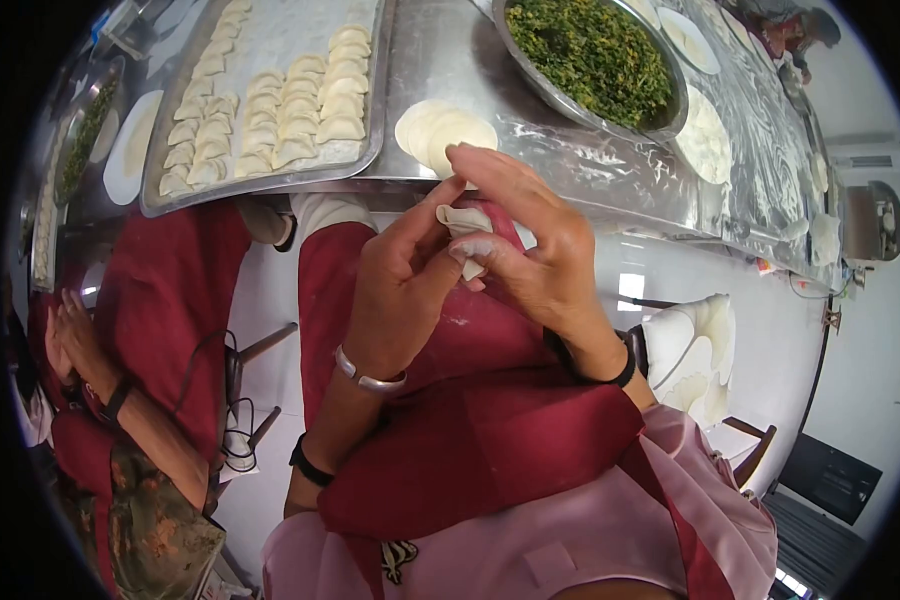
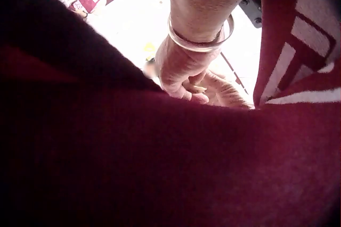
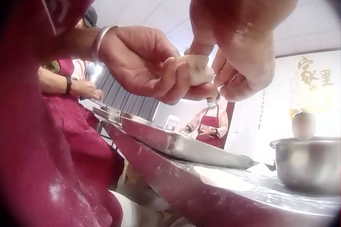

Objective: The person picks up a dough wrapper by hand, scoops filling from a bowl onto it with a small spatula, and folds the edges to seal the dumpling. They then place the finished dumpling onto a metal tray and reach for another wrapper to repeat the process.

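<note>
A pale dumpling (image 1: pixel 462 220) is held between both hands, above the lap and just short of the table's edge. My left hand (image 1: pixel 398 285) grips it, with fingers curled round its underside in the right wrist view. From the other side my right hand (image 1: pixel 545 235) pinches the dough, its floury thumb lying across the front. The right fingers arch over the top in the head view. In the right wrist view the dumpling (image 3: pixel 199 69) shows as a plump, smooth pouch. The left wrist view is mostly blocked by red cloth, with a bit of dough (image 2: pixel 196 88) between the hands.
A metal tray (image 1: pixel 375 140) with rows of dumplings stands on the table at left. Round wrappers (image 1: pixel 445 130) lie beyond the hands. A steel bowl (image 1: pixel 682 115) of chopped green filling is at the right. Another person (image 1: pixel 155 430) sits at the left.
</note>
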{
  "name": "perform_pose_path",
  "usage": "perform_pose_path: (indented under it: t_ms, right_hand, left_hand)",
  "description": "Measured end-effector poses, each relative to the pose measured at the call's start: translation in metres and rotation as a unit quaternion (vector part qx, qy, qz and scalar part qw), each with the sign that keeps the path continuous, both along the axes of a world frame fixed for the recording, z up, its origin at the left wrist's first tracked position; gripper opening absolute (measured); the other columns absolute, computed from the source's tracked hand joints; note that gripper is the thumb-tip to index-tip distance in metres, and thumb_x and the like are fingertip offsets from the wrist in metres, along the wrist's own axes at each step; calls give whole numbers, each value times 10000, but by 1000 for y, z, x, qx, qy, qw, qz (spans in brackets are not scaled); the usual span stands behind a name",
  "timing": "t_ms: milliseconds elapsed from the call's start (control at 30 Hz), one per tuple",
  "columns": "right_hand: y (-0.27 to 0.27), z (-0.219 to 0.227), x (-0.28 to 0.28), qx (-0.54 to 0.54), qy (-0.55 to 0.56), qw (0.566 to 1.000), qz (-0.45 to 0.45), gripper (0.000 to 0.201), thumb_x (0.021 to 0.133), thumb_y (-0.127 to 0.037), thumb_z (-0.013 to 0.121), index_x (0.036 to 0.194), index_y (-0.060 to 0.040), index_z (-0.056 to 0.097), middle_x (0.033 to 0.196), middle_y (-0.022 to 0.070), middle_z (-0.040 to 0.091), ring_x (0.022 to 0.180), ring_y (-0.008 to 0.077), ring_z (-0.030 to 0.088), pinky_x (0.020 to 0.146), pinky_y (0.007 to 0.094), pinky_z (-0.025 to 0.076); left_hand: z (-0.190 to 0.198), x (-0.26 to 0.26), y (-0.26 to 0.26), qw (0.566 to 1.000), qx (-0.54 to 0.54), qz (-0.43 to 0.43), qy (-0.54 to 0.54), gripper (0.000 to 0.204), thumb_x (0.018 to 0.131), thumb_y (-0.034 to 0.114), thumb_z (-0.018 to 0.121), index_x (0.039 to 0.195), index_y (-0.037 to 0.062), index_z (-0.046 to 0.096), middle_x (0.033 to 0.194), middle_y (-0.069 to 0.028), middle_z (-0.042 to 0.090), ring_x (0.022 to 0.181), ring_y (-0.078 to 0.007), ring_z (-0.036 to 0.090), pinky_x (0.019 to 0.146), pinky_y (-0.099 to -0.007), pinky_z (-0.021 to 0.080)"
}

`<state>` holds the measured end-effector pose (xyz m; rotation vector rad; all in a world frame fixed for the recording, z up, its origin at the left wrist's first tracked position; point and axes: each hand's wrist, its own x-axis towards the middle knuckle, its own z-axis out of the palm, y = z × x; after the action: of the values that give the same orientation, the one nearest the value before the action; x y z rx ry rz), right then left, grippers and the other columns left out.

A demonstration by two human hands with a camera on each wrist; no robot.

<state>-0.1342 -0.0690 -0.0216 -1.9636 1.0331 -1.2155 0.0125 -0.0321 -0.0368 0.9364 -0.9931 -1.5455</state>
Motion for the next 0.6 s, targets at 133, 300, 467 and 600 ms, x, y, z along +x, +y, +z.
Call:
perform_pose_path:
  t_ms: [133,300,467,600]
  right_hand:
    - [-4,7,-4,49,-15,996,72,280,700,-29,729,980,-22,718,1176,132,670,1224,335,554,945,387,489]
    - [-5,-1,-6,39,-47,992,112,173,707,-21,725,879,-6,714,1103,143,696,1214,319,569,936,386,493]
    - [-1,-3,-7,53,-98,986,126,113,712,-12,725,822,5,710,1049,143,712,1219,325,568,922,384,501]
    - [2,-2,-3,63,-109,986,109,163,721,-12,722,882,6,731,1090,149,702,1265,328,530,948,401,491]
  left_hand:
    - [-2,-2,4,1000,2,-19,1,456,922,-40,520,1372,-22,453,1013,-88,647,809,-98,612,715,-243,533]
    - [17,-1,8,999,-2,-9,-35,370,919,-34,526,1288,-37,497,1035,-88,643,830,-96,618,705,-238,532]
    - [21,-10,12,999,6,42,9,384,913,-24,559,1291,-43,498,1035,-78,649,863,-87,626,690,-222,528]
    - [12,-6,14,999,32,32,28,388,904,-26,592,1284,-41,519,1036,-73,656,895,-82,623,691,-200,513]
